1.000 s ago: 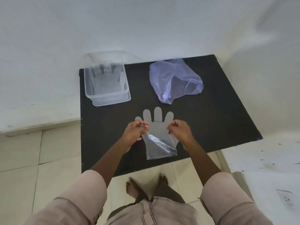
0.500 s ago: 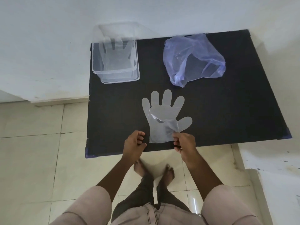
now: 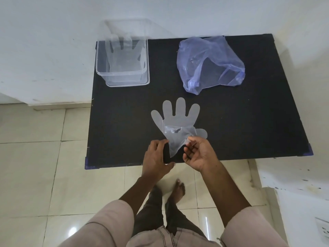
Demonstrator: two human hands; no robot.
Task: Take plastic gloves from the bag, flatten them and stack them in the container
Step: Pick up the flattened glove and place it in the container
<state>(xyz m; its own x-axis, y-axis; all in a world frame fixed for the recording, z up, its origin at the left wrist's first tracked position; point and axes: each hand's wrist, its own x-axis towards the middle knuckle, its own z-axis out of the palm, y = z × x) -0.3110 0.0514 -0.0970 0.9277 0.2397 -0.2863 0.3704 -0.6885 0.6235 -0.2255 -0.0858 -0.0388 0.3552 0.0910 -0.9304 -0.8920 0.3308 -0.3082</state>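
Observation:
A clear plastic glove (image 3: 178, 120) lies flat on the black table (image 3: 249, 122), fingers spread toward the far side and cuff toward me. My right hand (image 3: 199, 154) is turned palm up, and its thumb and fingertips pinch the cuff's right edge, which is slightly bunched. My left hand (image 3: 156, 155) curves in a C beside the cuff's left edge, thumb and fingers apart, one fingertip touching the plastic. The clear container (image 3: 122, 84) stands at the far left corner with flattened gloves inside. The crumpled blue-tinted bag (image 3: 210, 63) lies at the far right.
The table stands against a white wall, with its near edge just under my hands. Below it are a tiled floor and my bare feet (image 3: 178, 189). A white surface (image 3: 293, 177) adjoins the table at the right.
My left hand has let go of the cuff corner and opened. My right hand has rolled palm up while still pinching the cuff, which now looks narrower and bunched.

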